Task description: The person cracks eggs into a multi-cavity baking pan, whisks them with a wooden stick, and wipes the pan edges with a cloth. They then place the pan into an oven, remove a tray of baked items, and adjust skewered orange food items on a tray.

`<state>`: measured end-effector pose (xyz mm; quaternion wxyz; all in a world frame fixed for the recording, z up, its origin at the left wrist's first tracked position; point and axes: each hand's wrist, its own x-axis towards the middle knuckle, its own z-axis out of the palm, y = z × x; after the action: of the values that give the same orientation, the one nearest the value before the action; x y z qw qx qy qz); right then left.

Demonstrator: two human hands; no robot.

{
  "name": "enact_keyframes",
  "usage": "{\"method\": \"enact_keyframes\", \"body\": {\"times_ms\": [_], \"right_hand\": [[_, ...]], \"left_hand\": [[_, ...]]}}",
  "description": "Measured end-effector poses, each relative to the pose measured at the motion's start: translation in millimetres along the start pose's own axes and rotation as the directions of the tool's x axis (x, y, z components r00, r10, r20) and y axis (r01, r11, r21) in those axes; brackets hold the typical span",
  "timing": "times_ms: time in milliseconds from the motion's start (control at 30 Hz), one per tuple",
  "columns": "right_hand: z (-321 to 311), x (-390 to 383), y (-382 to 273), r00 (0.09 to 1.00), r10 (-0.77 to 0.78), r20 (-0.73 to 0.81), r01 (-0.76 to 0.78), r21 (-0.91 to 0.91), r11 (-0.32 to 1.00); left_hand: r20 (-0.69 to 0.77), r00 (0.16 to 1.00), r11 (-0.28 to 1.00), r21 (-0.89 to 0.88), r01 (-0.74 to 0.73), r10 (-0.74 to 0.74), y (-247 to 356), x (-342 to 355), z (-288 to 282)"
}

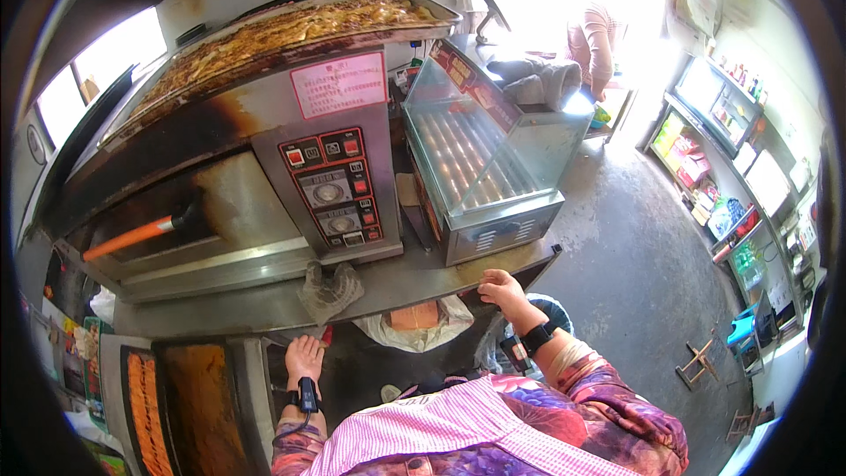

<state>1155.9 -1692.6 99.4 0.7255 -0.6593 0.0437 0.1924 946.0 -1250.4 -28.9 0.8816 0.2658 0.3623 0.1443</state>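
My left hand [305, 360] reaches to the front edge of the steel counter [264, 304], palm down with its fingers stretched out. Close by its fingertips is a small red thing [327, 336], too small to make out. My right hand [504, 291] is at the counter's right front end, its fingers curled inward and nothing visible in them. On the counter between the hands lies a crumpled clear plastic bag [330, 289]. Behind it stands a large oven [238, 211] with an orange door handle [130, 240] and a panel of red switches and dials [335, 189].
A tray of browned baked food [291, 28] rests on the oven. Right of it is a glass roller grill [476, 159]. Lower left, a long tray [207, 405] stands beside orange food [145, 405]. A person [595, 40], shelves [705, 172] and a small wooden stool [698, 364] are farther right.
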Motion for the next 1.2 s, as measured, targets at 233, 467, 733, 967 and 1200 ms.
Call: {"method": "enact_keyframes", "body": {"times_ms": [233, 467, 733, 967, 1200], "right_hand": [[-5, 6, 18, 0.983, -0.002, 0.183, 0.004, -0.009, 1.0], [51, -11, 24, 0.87, -0.084, 0.487, 0.201, -0.195, 0.96], [133, -103, 19, 0.756, -0.082, 0.649, 0.166, -0.069, 0.984], [207, -246, 61, 0.637, 0.031, 0.77, -0.044, -0.004, 0.999], [273, -370, 84, 0.37, 0.088, 0.925, 0.01, -0.099, 0.995]], "left_hand": [[-0.1, 0.992, 0.982, -0.181, 0.062, -0.081, -88, -170, -13], [-0.152, 0.966, 0.88, -0.403, -0.253, 0.208, -117, -325, -55], [-0.42, 0.826, 0.781, -0.336, -0.527, 0.377, -156, -467, -105], [-0.585, 0.704, 0.704, -0.293, -0.647, 0.403, -207, -624, -207], [-0.72, 0.56, 0.607, -0.243, -0.756, 0.41, -232, -727, -283]]}}
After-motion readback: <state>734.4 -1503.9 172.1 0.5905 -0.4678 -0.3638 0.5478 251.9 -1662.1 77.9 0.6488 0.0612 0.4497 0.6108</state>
